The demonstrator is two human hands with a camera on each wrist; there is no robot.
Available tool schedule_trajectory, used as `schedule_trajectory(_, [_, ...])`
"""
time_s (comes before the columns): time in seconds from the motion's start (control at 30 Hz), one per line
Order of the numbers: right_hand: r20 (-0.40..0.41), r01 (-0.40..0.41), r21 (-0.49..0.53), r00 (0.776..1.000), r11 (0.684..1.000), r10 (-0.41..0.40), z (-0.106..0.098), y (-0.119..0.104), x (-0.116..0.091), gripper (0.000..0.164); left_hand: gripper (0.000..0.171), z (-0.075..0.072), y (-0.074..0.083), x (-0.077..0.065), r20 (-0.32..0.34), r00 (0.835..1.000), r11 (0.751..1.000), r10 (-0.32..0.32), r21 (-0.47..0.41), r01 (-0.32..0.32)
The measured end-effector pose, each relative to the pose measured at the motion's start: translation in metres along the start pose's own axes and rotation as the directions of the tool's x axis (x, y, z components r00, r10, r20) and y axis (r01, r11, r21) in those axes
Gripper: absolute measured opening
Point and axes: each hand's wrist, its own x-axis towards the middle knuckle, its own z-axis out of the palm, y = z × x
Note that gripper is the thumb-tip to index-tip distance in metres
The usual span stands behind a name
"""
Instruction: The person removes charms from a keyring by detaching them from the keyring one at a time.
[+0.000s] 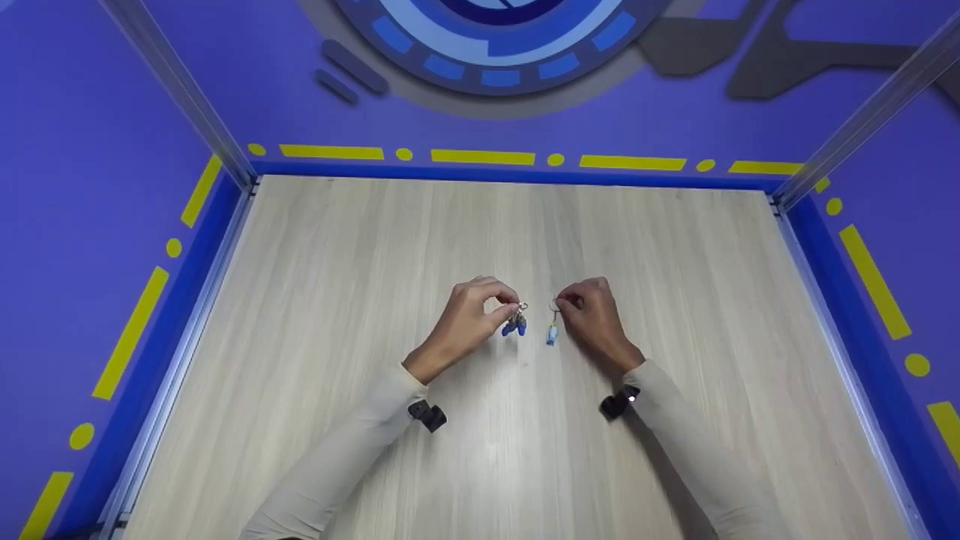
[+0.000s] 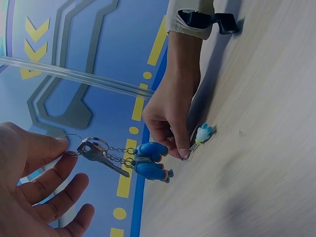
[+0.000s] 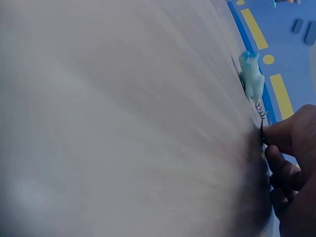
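My left hand (image 1: 475, 306) pinches a metal key ring between thumb and index finger, its other fingers loosely spread. From that ring hang a silver key (image 2: 98, 155) and blue figure charms (image 2: 149, 167) on short chains, held above the table. Close by on the right, my right hand (image 1: 595, 313) pinches the ring end of a keychain down at the tabletop. This keychain's light blue figure charm (image 3: 253, 79) lies on the wood, joined by a small chain (image 3: 260, 110). A narrow gap separates the two hands.
The light wood table (image 1: 360, 247) reaches to blue walls with yellow markings on the left, right and back. Metal rails (image 1: 184, 90) stand at the corners. A black wrist device (image 1: 427, 415) sits on the left sleeve, another (image 1: 619, 403) on the right.
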Motion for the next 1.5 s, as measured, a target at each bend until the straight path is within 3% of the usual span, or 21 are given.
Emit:
schedule_trajectory(0.33, [0.017,-0.013,0.005,1.0,1.0,0.013,-0.008,-0.004,-0.002,0.006,0.005,0.004,-0.001,0.002,0.006,1.0,1.0,-0.003,-0.015,0.003])
schedule_trajectory(0.6, [0.02,-0.003,0.07,1.0,0.998,0.002,-0.018,-0.016,-0.008,0.013,0.004,0.008,-0.003,0.003,0.04,0.999,1.0,0.002,-0.014,-0.001])
schedule_trajectory(0.83, [0.022,0.107,0.063,0.994,0.992,-0.109,-0.028,-0.031,-0.014,0.012,0.004,0.011,-0.004,0.005,0.042,0.999,1.0,-0.004,-0.007,0.004])
schedule_trajectory(1.13, [0.076,0.27,0.04,0.959,0.962,-0.272,-0.043,-0.062,-0.025,0.023,0.006,0.014,-0.005,0.007,0.038,0.999,1.0,0.016,0.001,-0.017])
schedule_trajectory(1.5, [0.131,0.31,0.069,0.939,0.948,-0.317,-0.054,-0.086,-0.04,0.027,0.005,0.022,-0.002,0.01,0.065,0.997,0.999,0.031,-0.012,-0.031])
